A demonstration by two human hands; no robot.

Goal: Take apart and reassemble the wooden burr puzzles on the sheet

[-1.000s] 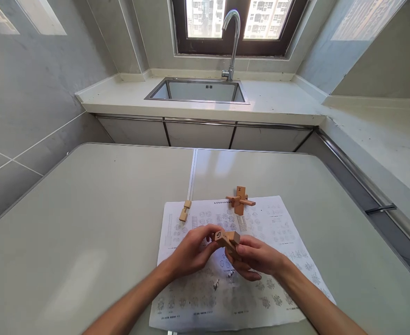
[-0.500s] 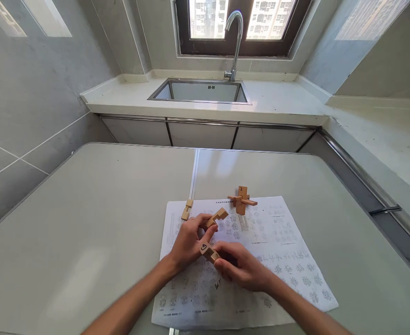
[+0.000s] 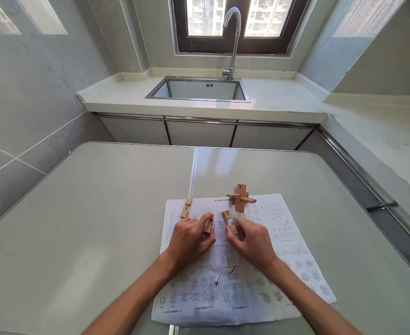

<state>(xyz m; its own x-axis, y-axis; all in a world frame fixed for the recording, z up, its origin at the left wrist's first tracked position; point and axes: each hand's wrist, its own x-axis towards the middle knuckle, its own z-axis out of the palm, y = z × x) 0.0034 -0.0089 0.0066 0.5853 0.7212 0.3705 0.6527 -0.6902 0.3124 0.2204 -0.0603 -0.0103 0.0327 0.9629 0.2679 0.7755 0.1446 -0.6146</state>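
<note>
My left hand (image 3: 188,240) rests on the printed paper sheet (image 3: 261,279) with its fingers closed round a small wooden block (image 3: 208,225). My right hand (image 3: 254,243) pinches another wooden puzzle piece (image 3: 228,220) marked with the number 3, low on the sheet. The two pieces are a little apart. A partly built wooden cross (image 3: 240,198) marked 2 stands at the sheet's far edge, beyond my right hand. One more loose wooden piece (image 3: 186,208) lies at the sheet's far left corner.
The sheet lies on a pale grey table (image 3: 86,209) with a seam down its middle. Beyond it runs a counter with a steel sink (image 3: 198,89) and a tap (image 3: 232,37) under a window. Another counter runs along the right.
Both hands moved away from me and down onto the sheet. The two wooden pieces, held together a second ago, are now apart, one in each hand.
</note>
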